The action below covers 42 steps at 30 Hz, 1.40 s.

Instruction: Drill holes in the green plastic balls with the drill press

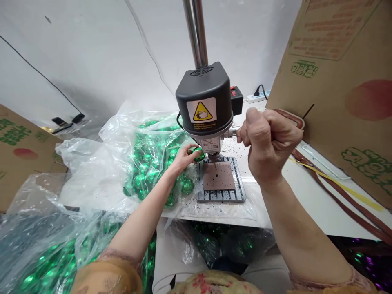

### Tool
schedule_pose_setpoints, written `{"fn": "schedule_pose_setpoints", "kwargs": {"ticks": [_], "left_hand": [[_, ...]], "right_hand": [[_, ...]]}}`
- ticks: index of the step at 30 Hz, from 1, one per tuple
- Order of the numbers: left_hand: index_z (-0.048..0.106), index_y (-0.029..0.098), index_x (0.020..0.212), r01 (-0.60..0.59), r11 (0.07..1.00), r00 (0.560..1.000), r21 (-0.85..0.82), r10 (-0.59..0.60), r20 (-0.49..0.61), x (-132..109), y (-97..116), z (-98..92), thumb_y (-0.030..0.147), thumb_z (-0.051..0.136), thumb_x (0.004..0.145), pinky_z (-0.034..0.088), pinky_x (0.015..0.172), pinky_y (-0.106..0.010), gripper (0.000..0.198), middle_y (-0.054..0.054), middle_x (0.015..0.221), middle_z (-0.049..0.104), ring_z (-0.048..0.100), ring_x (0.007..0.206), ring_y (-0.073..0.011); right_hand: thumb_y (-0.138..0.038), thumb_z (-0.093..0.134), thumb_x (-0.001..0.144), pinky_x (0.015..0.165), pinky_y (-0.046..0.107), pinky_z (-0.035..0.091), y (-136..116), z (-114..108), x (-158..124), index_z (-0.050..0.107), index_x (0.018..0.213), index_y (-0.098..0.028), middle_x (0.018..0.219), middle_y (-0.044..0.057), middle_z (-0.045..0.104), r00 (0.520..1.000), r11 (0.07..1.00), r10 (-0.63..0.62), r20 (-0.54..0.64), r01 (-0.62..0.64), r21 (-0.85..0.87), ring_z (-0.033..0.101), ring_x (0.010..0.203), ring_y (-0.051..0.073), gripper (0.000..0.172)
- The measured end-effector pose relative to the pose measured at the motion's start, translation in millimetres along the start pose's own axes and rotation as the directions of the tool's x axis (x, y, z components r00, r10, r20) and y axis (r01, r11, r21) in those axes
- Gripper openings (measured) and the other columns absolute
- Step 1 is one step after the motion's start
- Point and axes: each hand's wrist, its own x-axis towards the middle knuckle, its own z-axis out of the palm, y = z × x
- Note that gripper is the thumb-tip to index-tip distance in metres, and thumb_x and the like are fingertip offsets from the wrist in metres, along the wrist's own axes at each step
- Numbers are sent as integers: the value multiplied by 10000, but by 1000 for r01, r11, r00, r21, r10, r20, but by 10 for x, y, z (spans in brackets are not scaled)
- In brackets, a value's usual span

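Observation:
A small bench drill (204,104) with a dark grey head and a yellow warning label stands on a chrome column over a slotted base plate (221,181) topped with a brown pad. My left hand (183,157) pinches a shiny green ball (199,154) and holds it just left of the drill bit. My right hand (269,141) is a closed fist around the drill's feed lever (235,131), right of the drill head. A clear plastic bag (153,163) full of green balls lies just left of the drill.
A big cardboard box (343,81) leans at the right, and another box (18,151) sits far left. Brown straps (337,196) run along the white table. A power strip (257,97) lies behind the drill. Another bag of green balls (45,261) sits below at left.

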Motion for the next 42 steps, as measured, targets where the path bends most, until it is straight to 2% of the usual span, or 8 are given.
{"fn": "schedule_pose_setpoints", "kwargs": {"ticks": [3, 5, 8, 12, 15, 21, 33, 42], "left_hand": [[620, 221, 1168, 175, 916, 982, -360, -136, 131, -174, 39, 97, 363, 644, 829, 598, 697, -332, 367, -87, 1119, 697, 674, 930, -215], [600, 228, 1192, 225, 853, 972, -471, -164, 168, -274, 40, 169, 357, 657, 831, 610, 748, -364, 387, -92, 1179, 688, 682, 945, -214], [581, 232, 1189, 192, 829, 981, -525, -146, 128, -394, 8, 270, 435, 703, 828, 602, 811, -393, 431, -80, 1159, 696, 689, 961, -213], [592, 220, 1163, 38, 891, 999, -452, -31, 23, -499, -50, 395, 483, 773, 787, 551, 848, -331, 494, -57, 1051, 720, 678, 966, -196], [602, 210, 1173, -44, 920, 998, -389, 60, 29, -535, -66, 472, 469, 777, 794, 504, 922, -319, 492, -64, 1094, 713, 651, 1044, -199], [589, 195, 1218, -65, 939, 990, -337, 102, 94, -549, -64, 551, 465, 761, 806, 495, 911, -321, 522, -80, 1136, 701, 645, 1033, -202], [604, 204, 1197, -213, 973, 974, -85, 218, 56, -594, -135, 629, 424, 781, 780, 482, 983, -398, 503, -87, 1153, 683, 632, 1087, -250], [564, 208, 1245, -223, 975, 974, -8, 223, 41, -722, -155, 716, 356, 796, 773, 486, 995, -424, 546, -88, 1159, 664, 629, 1089, -261]], "right_hand": [[-311, 605, 919, 480, 308, 287, 3, 5, -6, 377, 517, -208, 484, -57, 319, 1000, 1000, -4, -12, 4, 7, 363, 447, 58, 473], [-323, 605, 918, 481, 311, 290, 7, 6, -10, 368, 519, -212, 486, -54, 315, 1000, 1000, -2, -16, 2, -4, 364, 450, 64, 477], [-340, 595, 923, 484, 310, 298, 11, 4, -17, 346, 522, -217, 493, -50, 313, 1000, 1000, -3, -12, 2, -30, 366, 457, 71, 488], [-369, 572, 933, 486, 301, 311, 9, 3, -23, 322, 532, -222, 501, -46, 305, 1000, 998, -2, -12, 1, -67, 357, 460, 76, 495], [-369, 566, 936, 492, 300, 313, 3, 3, -25, 323, 535, -225, 506, -44, 306, 1000, 996, -6, -11, 5, -89, 359, 464, 81, 490], [-354, 568, 938, 498, 296, 301, 0, -4, -30, 330, 541, -209, 515, -45, 302, 1000, 997, -7, 0, 7, -72, 348, 471, 71, 484], [-337, 577, 928, 489, 306, 285, 18, -7, -23, 350, 523, -223, 496, -46, 303, 1000, 999, -14, 2, 14, -51, 319, 462, 83, 478], [-306, 593, 922, 460, 284, 268, -5, 26, 68, 348, 526, -204, 498, -62, 273, 999, 999, 34, 11, -34, 8, 327, 443, 53, 477]]}}
